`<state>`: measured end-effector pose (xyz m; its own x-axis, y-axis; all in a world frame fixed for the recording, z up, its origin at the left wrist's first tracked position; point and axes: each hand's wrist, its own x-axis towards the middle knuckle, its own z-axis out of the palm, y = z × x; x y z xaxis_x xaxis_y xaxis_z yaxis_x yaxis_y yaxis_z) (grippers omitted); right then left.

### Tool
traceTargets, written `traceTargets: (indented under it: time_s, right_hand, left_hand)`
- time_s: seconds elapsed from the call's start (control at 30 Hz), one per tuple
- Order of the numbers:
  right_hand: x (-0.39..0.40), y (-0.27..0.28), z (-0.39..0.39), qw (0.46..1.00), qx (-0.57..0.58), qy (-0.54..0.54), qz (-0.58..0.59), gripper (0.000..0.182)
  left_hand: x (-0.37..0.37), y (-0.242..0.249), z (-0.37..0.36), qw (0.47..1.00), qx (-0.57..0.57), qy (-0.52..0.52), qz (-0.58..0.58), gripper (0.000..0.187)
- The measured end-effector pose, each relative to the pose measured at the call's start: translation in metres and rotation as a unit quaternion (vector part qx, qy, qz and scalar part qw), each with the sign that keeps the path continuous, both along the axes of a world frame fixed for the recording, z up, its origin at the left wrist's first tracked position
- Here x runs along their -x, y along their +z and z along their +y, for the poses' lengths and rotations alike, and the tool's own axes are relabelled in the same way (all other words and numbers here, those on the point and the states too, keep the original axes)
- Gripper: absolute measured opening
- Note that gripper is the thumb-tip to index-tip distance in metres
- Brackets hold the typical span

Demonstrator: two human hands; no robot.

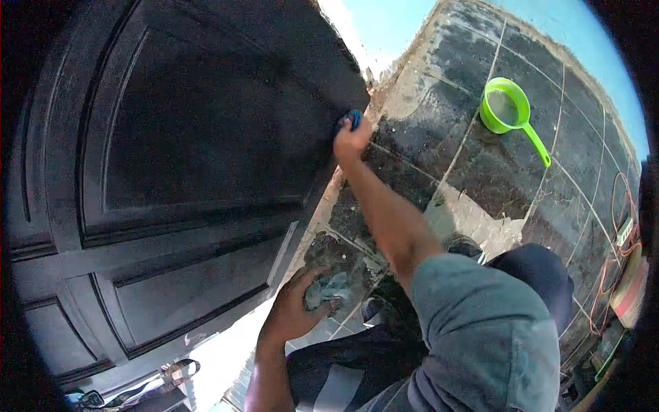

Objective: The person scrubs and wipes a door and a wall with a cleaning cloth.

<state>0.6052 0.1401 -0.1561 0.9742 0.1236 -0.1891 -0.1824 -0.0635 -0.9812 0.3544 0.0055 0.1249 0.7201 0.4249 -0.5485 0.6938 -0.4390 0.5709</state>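
Note:
My right hand (353,141) is closed round a dark blue cloth or pad (353,118), pressed at the edge of a dark panelled door (206,137). Lower down, my left hand (295,305) has its fingers curled round a crumpled grey-green cloth (328,291), held near the door's lower part and above the tiled floor. The door's surface is dark and matt, with raised frames around its panels.
A green dipper (504,103) holding cloudy liquid stands on the stained dark tiles (425,117). An orange cord (609,264) with a white socket block lies at the right edge, beside other items. Straps and small objects (137,391) are at lower left.

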Motion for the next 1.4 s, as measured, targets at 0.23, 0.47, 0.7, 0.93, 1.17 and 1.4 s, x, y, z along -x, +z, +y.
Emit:
traceTargets:
  time_s: [0.23,0.47,0.7,0.93,1.17,1.4]
  right_hand:
    - [0.058,-0.012,-0.003,0.996,0.069,0.026,-0.05,0.032]
    - [-0.043,-0.006,0.028,0.976,0.059,-0.123,0.171,0.024]
    - [-0.046,0.195,0.004,0.954,-0.292,-0.06,-0.04,0.029]
    - [-0.058,0.308,0.011,0.76,-0.303,0.061,-0.572,0.051]
    - [-0.007,0.083,-0.022,0.922,-0.131,0.056,-0.361,0.041]
    - [0.007,0.217,0.008,0.9,-0.19,-0.016,-0.393,0.032]
  left_hand:
    - [0.017,-0.007,0.006,0.998,-0.056,0.021,0.009,0.071]
    - [0.013,-0.007,-0.004,0.999,0.014,0.018,0.024,0.069]
    - [0.011,-0.002,-0.002,0.998,-0.007,0.021,0.057,0.073]
    - [0.009,-0.027,0.004,0.997,0.004,-0.027,0.067,0.078]
    - [0.0,-0.002,0.002,0.999,0.033,0.01,0.034,0.079]
    - [0.023,-0.029,0.001,1.0,0.004,-0.028,-0.004,0.074]
